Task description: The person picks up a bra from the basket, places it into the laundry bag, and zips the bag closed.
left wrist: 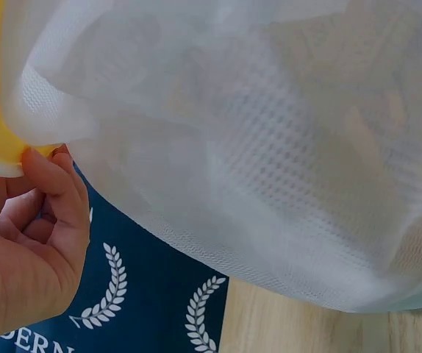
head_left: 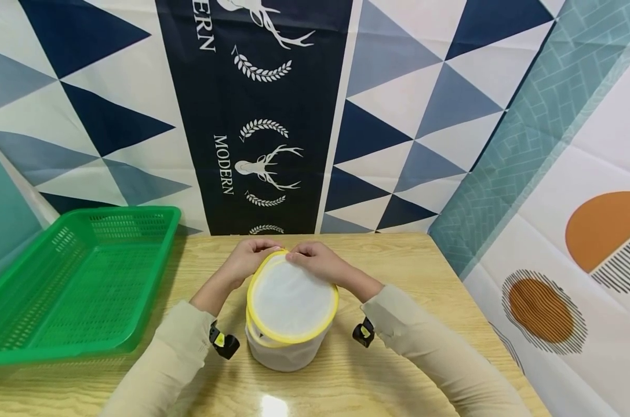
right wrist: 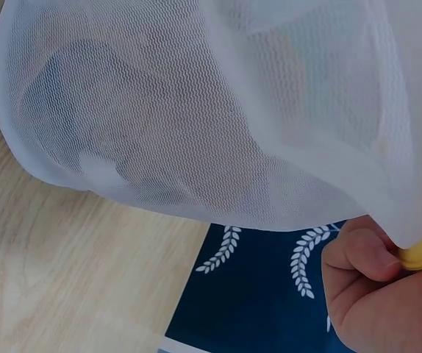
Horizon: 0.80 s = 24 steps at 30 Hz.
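Note:
A white mesh laundry bag (head_left: 288,358) with yellow trim stands on the table in front of me, its round lid (head_left: 294,298) lying over the top. At the far side of the yellow rim, my left hand (head_left: 246,262) pinches the edge between thumb and fingers. Close beside it, my right hand (head_left: 319,262) grips the same rim, thumb on top. In the right wrist view, darker shapes show through the mesh wall (right wrist: 159,110). On the near left, a small gap shows between lid and bag.
A green plastic basket (head_left: 157,272) with slotted walls stands left of the bag. The wooden table (head_left: 403,260) ends at a patterned cloth backdrop (head_left: 377,116) behind my hands. Another cloth (head_left: 544,231) hangs along the right side.

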{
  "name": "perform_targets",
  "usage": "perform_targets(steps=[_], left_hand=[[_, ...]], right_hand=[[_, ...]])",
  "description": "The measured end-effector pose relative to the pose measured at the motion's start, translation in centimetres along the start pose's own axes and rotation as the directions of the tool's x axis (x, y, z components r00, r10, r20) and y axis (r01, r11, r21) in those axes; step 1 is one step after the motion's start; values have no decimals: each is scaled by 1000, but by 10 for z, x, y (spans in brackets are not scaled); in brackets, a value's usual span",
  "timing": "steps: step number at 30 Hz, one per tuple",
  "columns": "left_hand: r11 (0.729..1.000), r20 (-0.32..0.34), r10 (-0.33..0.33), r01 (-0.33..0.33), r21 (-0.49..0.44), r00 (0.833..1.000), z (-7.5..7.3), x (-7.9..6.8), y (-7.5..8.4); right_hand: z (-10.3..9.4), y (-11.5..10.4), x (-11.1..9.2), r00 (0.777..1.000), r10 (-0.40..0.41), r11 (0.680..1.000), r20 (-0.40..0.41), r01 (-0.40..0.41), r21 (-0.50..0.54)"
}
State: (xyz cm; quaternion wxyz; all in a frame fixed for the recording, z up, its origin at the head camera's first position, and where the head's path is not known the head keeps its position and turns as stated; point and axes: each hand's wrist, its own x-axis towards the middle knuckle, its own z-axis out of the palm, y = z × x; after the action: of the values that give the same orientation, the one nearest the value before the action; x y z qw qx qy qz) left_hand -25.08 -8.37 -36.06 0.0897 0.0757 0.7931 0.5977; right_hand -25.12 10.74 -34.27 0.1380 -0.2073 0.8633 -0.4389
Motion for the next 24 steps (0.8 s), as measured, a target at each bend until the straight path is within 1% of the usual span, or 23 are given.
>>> perform_targets(steps=[4,8,13,18,21,24], left_hand=[[1000,-13,-27,27,-12,1000,-1,-1,0],[998,-3,-57,57,-29,998,-3,-3,0],[998,26,-42,43,-47,999,-4,-3,-1],[994,58,-16,22,-107,998,-4,-2,-1],[989,75,-16,27,-147,997,-3,-2,0],[987,85,-25,39,-156,996,-3,-4,1]], right_hand=[[1,-1,-2,1000,1,1000,-13,-1,13],[2,0,-2,1000,10,999,-8,-10,47],[2,1,-4,1000,25,995,-3,-24,100],[2,0,-4,999,42,990,-15,-39,139],[2,0,-4,999,50,986,-14,-47,159],[1,0,-5,999,51,985,-15,-48,166]])
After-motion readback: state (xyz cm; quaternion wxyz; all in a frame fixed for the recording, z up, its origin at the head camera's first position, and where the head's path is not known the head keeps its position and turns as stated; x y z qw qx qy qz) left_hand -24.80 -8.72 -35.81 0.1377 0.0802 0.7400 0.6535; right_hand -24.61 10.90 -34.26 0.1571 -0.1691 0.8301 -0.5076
